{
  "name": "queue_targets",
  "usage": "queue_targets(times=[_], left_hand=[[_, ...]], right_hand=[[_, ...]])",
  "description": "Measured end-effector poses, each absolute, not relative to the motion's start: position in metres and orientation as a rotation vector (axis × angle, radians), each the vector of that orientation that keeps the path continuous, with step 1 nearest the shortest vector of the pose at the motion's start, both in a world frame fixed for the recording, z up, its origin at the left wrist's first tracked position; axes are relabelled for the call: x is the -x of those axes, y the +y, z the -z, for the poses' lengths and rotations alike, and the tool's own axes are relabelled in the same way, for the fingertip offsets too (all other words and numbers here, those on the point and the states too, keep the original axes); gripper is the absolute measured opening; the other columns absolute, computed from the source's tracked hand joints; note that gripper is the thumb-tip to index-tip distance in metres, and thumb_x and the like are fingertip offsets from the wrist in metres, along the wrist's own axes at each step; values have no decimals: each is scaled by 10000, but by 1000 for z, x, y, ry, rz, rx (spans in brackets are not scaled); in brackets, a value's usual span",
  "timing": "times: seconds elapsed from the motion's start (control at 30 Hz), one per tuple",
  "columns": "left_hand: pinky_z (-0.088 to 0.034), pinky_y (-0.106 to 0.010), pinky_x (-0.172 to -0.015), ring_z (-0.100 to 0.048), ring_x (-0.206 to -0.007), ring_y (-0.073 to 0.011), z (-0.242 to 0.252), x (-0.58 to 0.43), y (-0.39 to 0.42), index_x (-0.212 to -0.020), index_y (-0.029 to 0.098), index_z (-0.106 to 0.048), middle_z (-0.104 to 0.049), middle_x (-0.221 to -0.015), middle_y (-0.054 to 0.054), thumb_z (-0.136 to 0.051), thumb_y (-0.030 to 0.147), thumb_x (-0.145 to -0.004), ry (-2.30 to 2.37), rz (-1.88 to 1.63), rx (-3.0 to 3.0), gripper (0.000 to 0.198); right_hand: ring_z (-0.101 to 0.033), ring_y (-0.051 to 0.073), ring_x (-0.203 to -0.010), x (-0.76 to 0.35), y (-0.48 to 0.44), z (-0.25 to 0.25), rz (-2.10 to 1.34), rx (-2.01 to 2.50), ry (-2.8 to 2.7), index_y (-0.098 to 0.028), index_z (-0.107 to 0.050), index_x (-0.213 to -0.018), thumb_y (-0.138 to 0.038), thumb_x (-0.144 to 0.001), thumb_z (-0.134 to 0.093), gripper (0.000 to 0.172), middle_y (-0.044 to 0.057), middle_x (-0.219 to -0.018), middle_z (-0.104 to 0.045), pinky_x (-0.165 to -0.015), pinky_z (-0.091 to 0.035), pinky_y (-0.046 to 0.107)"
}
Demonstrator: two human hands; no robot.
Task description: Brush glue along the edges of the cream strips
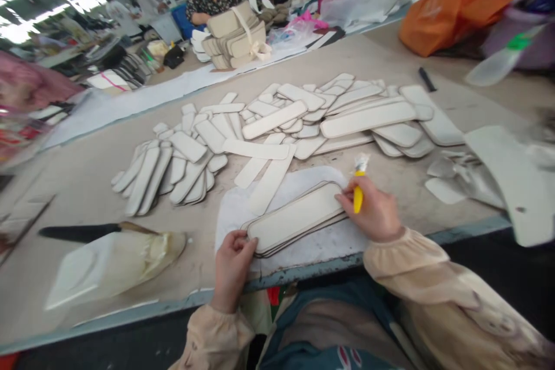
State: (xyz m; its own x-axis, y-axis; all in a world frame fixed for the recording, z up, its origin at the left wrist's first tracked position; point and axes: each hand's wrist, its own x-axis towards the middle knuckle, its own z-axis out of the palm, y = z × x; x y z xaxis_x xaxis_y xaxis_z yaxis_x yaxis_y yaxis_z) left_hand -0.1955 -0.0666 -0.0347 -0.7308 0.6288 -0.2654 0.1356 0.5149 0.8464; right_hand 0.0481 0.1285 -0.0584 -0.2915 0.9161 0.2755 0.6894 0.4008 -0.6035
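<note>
Directly before me, a small stack of long off-white strips (pixel 299 217) with rounded corners and dark edges lies on a white sheet (pixel 232 208). My left hand (pixel 236 251) pinches the stack's left end between thumb and fingers. At its right end, the thumb and fingertips of my right hand (pixel 375 208) touch the top strip. That same hand holds a brush (pixel 358 191) with a yellow handle, its pale bristles pointing up. Beyond the sheet spreads a loose heap of similar strips (pixel 277 118), overlapping at many angles.
On the left lie a cut-open plastic bottle (pixel 108 266) with glue-like residue and a dark blade-shaped tool (pixel 80 233). To the right are curved white pieces (pixel 511 179) and an orange bag (pixel 468 8). Across the table, a person (pixel 212 0) sits behind stacked beige pieces (pixel 234 40).
</note>
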Motion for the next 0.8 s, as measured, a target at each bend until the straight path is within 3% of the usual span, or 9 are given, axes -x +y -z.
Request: queue_targets(times=[0.1, 0.2, 0.3, 0.47, 0.53, 0.67, 0.8], left_hand=[[-352, -190, -516, -449, -504, -76, 33, 194, -67, -870, 169, -582, -494, -589, 76, -761, 383, -647, 2163, -1295, -583, 358], [-371, -188, -521, -487, -528, -81, 26, 188, -68, -884, 175, -591, -548, -645, 56, -761, 342, -652, 2149, -1374, -550, 332], [-466, -226, -670, -601, -712, -133, 15, 181, -65, -887, 173, -607, -644, -773, -5, -740, 318, -682, 2048, -1559, -616, 285], [-478, -250, -788, -623, -935, -172, -5, 183, -49, -807, 169, -616, -662, -1091, -78, -707, 311, -709, 2050, -1641, -731, 195], [-473, -247, -771, -622, -904, -173, -8, 187, -45, -775, 159, -621, -675, -1033, -75, -717, 306, -683, 2101, -1579, -747, 198], [-447, -233, -669, -563, -663, -128, -9, 189, -44, -816, 156, -609, -614, -695, 12, -717, 356, -670, 2151, -1604, -742, 271], [-438, -218, -672, -544, -659, -107, -23, 174, -39, -853, 177, -588, -596, -720, 32, -736, 384, -683, 1984, -1807, -775, 306]], right_hand=[[-687, 256, -702, -51, 128, 61, -328, 1368, -2066, -234, -563, -966, -463, -771, -664, 318, 24, -783, -711, -577, -466, 330], [-685, 267, -890, -55, 128, 57, -269, 1253, -2026, -231, -554, -1014, -442, -789, -674, 331, 61, -998, -721, -685, -497, 346], [-673, 251, -981, -58, 126, 50, -335, 1135, -2012, -247, -525, -1031, -388, -824, -661, 285, 64, -1118, -700, -755, -515, 346], [-677, 263, -995, -61, 125, 46, -462, 1006, -2046, -259, -510, -994, -384, -842, -636, 234, 58, -1148, -691, -801, -535, 389], [-676, 265, -1000, -63, 125, 49, -474, 990, -2048, -257, -515, -1007, -375, -841, -635, 236, 59, -1141, -692, -808, -538, 394], [-677, 254, -1006, -68, 124, 49, -541, 956, -2028, -245, -512, -959, -353, -827, -640, 214, 63, -1128, -699, -827, -542, 394], [-678, 238, -1016, -73, 120, 35, -696, 864, -1982, -249, -464, -953, -346, -834, -635, 230, 74, -1165, -689, -856, -536, 402]])
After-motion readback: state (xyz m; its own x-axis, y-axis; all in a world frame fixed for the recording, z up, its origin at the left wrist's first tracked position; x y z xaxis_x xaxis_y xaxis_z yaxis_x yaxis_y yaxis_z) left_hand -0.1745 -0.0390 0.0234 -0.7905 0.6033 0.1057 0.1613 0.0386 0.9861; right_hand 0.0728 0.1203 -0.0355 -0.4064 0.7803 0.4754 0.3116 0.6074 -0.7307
